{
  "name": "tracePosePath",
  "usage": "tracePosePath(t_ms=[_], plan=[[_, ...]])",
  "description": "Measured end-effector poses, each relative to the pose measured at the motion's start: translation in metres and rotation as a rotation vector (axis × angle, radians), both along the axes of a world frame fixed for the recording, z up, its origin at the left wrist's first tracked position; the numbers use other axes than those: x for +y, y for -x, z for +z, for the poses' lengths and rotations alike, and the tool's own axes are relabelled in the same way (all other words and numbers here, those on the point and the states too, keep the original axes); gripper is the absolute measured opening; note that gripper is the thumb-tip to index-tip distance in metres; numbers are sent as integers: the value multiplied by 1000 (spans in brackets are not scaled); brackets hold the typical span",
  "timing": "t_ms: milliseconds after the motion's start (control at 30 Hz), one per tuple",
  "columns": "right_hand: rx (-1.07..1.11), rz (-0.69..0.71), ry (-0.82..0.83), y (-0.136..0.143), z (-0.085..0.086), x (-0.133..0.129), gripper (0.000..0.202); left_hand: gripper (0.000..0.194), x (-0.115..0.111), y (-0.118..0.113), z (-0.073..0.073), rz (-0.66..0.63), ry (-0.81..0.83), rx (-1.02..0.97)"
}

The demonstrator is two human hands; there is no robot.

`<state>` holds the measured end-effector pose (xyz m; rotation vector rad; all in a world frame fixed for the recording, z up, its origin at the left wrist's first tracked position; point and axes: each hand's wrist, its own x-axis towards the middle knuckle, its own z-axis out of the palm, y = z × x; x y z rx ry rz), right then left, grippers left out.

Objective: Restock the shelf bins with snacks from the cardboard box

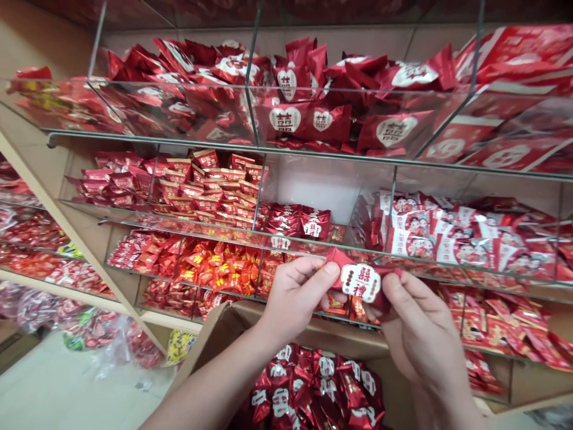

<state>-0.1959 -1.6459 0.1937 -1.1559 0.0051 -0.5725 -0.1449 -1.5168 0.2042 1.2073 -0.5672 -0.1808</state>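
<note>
Between my two hands a small red candy packet [360, 282] with a white label and Chinese characters is stretched out flat, label toward me. My left hand [301, 288] pinches its left end between thumb and fingers. The right end is pinched by my right hand [416, 316]. Below them an open cardboard box [233, 334] holds many similar red packets [308, 388]. Just behind my hands, a shelf compartment has a small group of matching packets [298, 222] standing at its left side.
Glass shelves [313, 156] with clear dividers [259, 197] rise in front of me, filled with red and gold wrapped sweets [206, 185]. White-and-red packets [447, 233] fill the compartment to the right. Bagged goods [116, 340] lie on the floor at left beside a wooden shelf upright [89, 263].
</note>
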Motion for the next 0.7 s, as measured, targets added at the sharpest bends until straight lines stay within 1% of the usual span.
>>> tracePosePath(t_ms=[133, 267, 700], plan=[[25, 22, -58, -2, -1, -1, 15, 21, 1, 0, 3, -11, -14, 36], [27, 48, -93, -2, -1, -1, 15, 21, 0, 0, 2, -22, -27, 49], [30, 47, -103, -2, -2, -1, 15, 21, -1, -2, -1, -53, -26, 71]])
